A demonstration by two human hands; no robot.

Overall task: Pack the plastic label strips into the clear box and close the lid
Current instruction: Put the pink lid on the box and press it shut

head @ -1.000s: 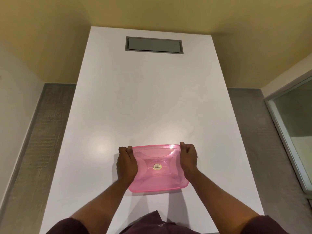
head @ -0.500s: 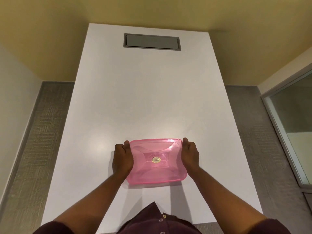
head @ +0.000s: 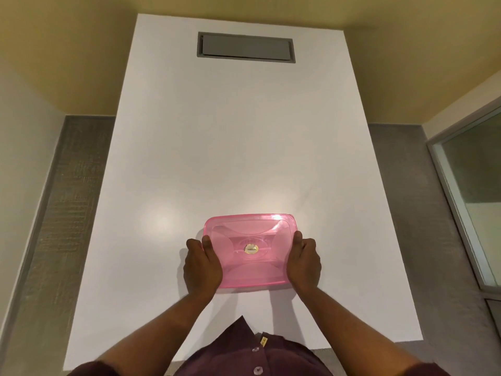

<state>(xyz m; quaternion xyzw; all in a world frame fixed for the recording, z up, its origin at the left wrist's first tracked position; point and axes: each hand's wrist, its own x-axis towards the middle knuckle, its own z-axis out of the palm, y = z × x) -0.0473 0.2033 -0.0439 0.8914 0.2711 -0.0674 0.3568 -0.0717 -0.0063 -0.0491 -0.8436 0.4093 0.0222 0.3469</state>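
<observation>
The clear box point(head: 250, 251), pink-tinted with its lid on, sits on the white table point(head: 230, 147) at six o'clock, the left hand point(head: 202, 267) and right hand point(head: 304, 263) gripping its short sides. Thumbs should press evenly along the rim until it seats. The strips inside cannot be made out; the grey hatch point(head: 246, 48) at twelve stays unclear.

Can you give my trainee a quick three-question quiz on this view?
1. True or false: the lid is on the pink box.
2. Which hand grips the box's left side? A) left hand B) right hand C) neither
3. Fill in: the gold sticker sits at the ____ of the lid.

Key: 1 true. 2 A. 3 middle. The box rests on the white table with a hand on each side; no strips can be seen lying outside it.
</observation>
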